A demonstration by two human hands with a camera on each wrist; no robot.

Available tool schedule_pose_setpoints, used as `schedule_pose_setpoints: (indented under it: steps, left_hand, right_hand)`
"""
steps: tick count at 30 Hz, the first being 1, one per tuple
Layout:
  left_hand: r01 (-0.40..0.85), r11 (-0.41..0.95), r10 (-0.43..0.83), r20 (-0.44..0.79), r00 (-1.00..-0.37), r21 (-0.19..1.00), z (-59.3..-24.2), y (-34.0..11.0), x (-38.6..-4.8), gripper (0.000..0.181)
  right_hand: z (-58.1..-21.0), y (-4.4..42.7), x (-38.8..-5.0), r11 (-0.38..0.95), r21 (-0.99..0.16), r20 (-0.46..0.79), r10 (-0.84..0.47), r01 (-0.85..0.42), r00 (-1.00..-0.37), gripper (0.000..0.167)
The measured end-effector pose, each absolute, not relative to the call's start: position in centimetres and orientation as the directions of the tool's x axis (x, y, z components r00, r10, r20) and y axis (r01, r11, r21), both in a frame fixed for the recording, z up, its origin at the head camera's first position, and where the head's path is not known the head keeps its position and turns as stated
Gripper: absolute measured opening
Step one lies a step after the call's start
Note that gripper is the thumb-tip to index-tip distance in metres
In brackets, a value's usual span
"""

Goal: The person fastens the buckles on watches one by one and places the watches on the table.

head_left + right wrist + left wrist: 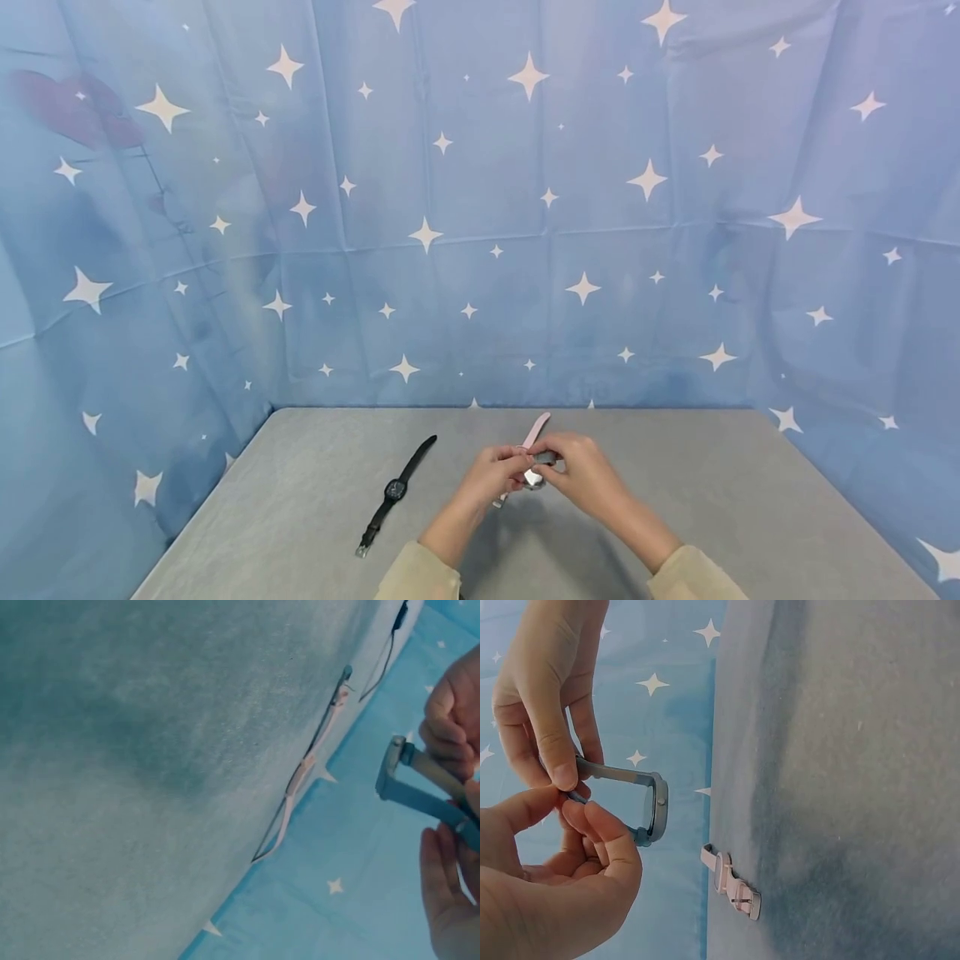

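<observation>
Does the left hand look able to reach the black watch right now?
Probably yes. The black watch lies to the left of the left hand, and nothing seems to stand between them. That hand holds the grey watch, though, so it would likely need to let go first.

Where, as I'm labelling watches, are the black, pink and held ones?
Black watch [395,490], head view: its dial.
Pink watch [736,888], left wrist view: its strap.
Held watch [659,814], left wrist view: its case's side.
</observation>
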State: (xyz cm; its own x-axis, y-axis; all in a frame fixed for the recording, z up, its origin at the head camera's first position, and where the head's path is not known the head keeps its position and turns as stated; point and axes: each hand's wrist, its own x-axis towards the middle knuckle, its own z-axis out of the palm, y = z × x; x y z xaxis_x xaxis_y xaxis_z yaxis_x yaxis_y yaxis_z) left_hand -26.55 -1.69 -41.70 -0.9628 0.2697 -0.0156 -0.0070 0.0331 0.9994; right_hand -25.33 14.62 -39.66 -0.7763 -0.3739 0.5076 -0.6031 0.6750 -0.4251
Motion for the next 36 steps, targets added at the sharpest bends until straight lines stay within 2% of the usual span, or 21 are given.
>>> schedule_pose_setpoints:
  steps: [9, 24, 30, 36]
  left_hand:
    - [-0.032, -0.033, 0.317, -0.02, -0.948, 0.999, -41.3, -1.6, -26.8, 0.019]
    - [-0.079, -0.108, 0.427, -0.026, -0.904, 0.991, -41.7, -2.1, -27.0, 0.013]
    - [-0.076, -0.08, 0.448, -0.033, -0.894, 0.994, -41.8, -2.3, -27.1, 0.011]
    - [-0.051, -0.006, 0.391, -0.044, -0.919, 0.999, -42.2, -2.6, -27.4, 0.018]
  right_hand:
    - [-39.4, 14.4, -25.3, 0.715, -0.389, 0.528, -0.343, -0.581, -0.776, 0.02]
    - [-39.6, 14.3, -25.1, 0.693, -0.415, 0.538, -0.335, -0.589, -0.774, 0.019]
    - [-39.7, 14.2, -25.1, 0.671, -0.444, 0.543, -0.326, -0.594, -0.774, 0.019]
    - [-39.3, 14.1, -25.0, 0.634, -0.492, 0.54, -0.315, -0.596, -0.78, 0.017]
